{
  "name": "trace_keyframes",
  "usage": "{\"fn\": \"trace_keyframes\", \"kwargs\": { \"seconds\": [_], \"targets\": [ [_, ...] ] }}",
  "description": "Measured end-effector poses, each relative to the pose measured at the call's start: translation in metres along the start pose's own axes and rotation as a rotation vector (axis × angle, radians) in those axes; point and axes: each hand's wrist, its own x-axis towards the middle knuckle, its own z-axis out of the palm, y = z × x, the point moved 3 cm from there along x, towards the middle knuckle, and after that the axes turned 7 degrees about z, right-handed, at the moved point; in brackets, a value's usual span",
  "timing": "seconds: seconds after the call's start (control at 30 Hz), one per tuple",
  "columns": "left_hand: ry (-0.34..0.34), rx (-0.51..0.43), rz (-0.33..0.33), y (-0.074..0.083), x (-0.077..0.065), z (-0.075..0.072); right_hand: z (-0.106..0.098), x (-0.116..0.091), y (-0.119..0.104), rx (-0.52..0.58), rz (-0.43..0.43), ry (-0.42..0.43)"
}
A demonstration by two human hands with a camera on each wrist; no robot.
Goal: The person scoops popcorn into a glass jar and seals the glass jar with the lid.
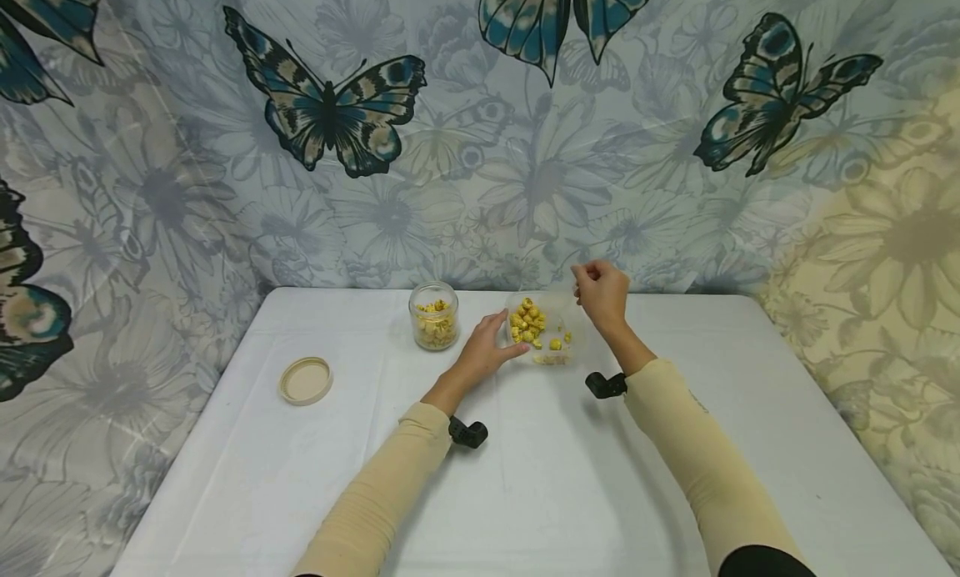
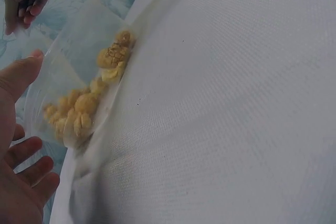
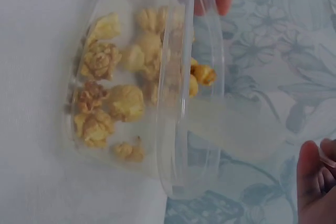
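Observation:
A clear plastic container (image 3: pixel 176 171) of yellow popcorn (image 1: pixel 527 320) stands near the back of the white table. My left hand (image 1: pixel 482 352) holds its left side, thumb at the near corner and fingers along the far part. Above the container's right side, my right hand (image 1: pixel 604 298) pinches the handle of a see-through spoon (image 3: pixel 236 127). The spoon's bowl slants down toward the container in the right wrist view; its contents are hard to tell. Left of my left hand, a glass jar (image 1: pixel 435 331) stands uncovered with popcorn inside.
A round lid (image 1: pixel 306 381) with a beige rim lies at the left on the white-covered table (image 1: pixel 525 494). Right behind the table's back edge rises a butterfly-and-flower patterned cloth (image 1: pixel 525 185), close to the jar and my right hand.

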Motion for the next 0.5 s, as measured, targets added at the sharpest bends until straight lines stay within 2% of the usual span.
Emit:
{"fn": "trace_keyframes", "kwargs": {
  "seconds": [0.17, 0.33, 0.5],
  "targets": [
    [-0.004, -0.018, -0.002, 0.000, 0.000, 0.000, 0.002, 0.008, 0.005, 0.036, 0.045, -0.100],
    [-0.003, -0.012, -0.006, -0.002, 0.000, 0.001, 0.003, 0.013, 0.014, 0.094, 0.132, -0.227],
    [-0.003, 0.000, 0.000, -0.003, 0.001, 0.001, 0.002, 0.015, 0.021, 0.092, 0.214, -0.353]
  ]
}}
